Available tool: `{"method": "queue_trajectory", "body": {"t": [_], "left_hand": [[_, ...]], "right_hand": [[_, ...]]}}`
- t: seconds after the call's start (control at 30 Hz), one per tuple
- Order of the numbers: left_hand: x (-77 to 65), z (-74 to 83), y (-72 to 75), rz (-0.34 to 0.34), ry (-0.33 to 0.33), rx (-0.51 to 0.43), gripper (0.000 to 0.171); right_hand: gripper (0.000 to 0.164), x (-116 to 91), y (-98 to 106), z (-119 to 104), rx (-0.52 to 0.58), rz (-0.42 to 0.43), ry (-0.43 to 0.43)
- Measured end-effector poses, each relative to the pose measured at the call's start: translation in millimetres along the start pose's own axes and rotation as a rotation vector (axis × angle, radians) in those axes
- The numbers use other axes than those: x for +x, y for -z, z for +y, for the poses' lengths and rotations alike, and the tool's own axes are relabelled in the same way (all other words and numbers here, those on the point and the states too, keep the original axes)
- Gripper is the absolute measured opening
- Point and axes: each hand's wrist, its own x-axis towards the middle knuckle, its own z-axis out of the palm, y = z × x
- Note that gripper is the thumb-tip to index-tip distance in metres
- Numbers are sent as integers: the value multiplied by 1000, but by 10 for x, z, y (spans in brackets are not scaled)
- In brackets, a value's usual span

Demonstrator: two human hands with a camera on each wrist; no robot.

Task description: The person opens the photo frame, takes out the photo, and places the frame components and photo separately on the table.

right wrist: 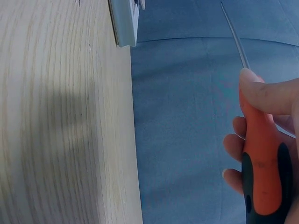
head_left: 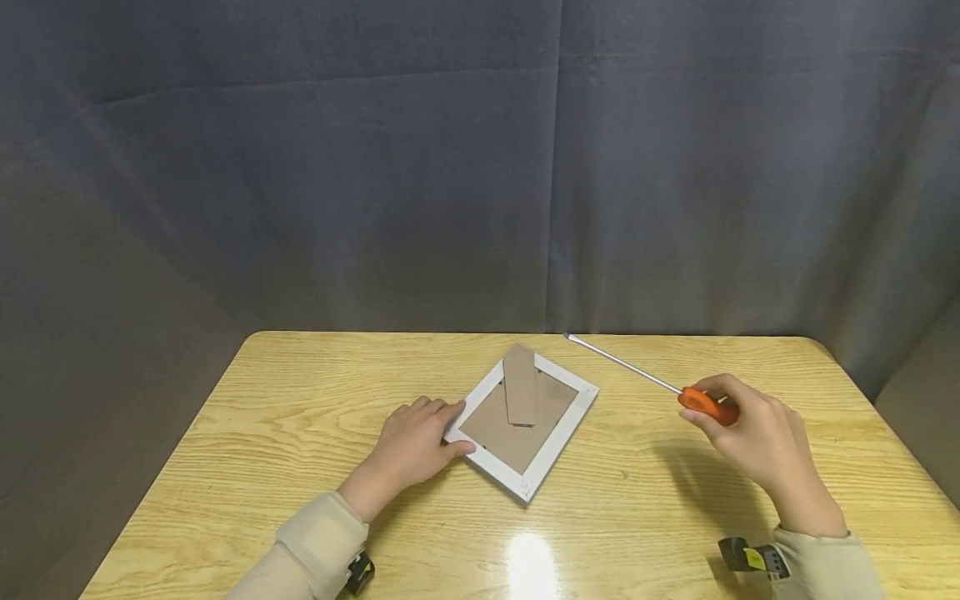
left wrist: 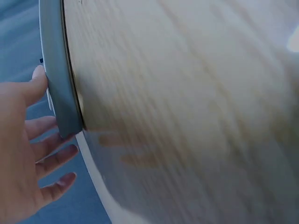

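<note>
A white picture frame (head_left: 557,439) lies back side up on the table, its brown backing board (head_left: 480,417) and tan easel leg (head_left: 520,387) showing. My left hand (head_left: 415,443) holds the frame by its near left corner, thumb on the white border and fingers along the outer side. In the left wrist view the thumb (left wrist: 37,86) rests on one face of the frame (left wrist: 60,88), with the other fingers spread around the corner. Raised over the table's right side, my right hand (head_left: 761,429) grips a flat-blade screwdriver (head_left: 701,402) by its orange and black handle. Its long metal shaft points up and left toward the frame.
The wood-grain table (head_left: 300,408) has rounded far corners. Behind it and along the sides hangs a dark grey-blue curtain (head_left: 390,200). A wrist camera strap (head_left: 753,557) sits at the right sleeve, and a bright light reflection marks the table's near middle.
</note>
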Motion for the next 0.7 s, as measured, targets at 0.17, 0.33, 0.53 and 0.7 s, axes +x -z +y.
{"method": "queue_trajectory", "body": {"t": [0.17, 0.33, 0.53, 0.7], "left_hand": [[-6, 75, 42, 8, -3, 70, 70], [-19, 159, 52, 17, -12, 148, 72], [-64, 299, 59, -11, 26, 190, 72], [-102, 453, 69, -23, 61, 214, 73]], "right_hand": [[36, -3, -6, 4, -3, 2, 6], [36, -7, -4, -1, -5, -4, -1], [35, -6, -5, -8, -7, 1, 11], [34, 0, -14, -9, -9, 15, 22]]}}
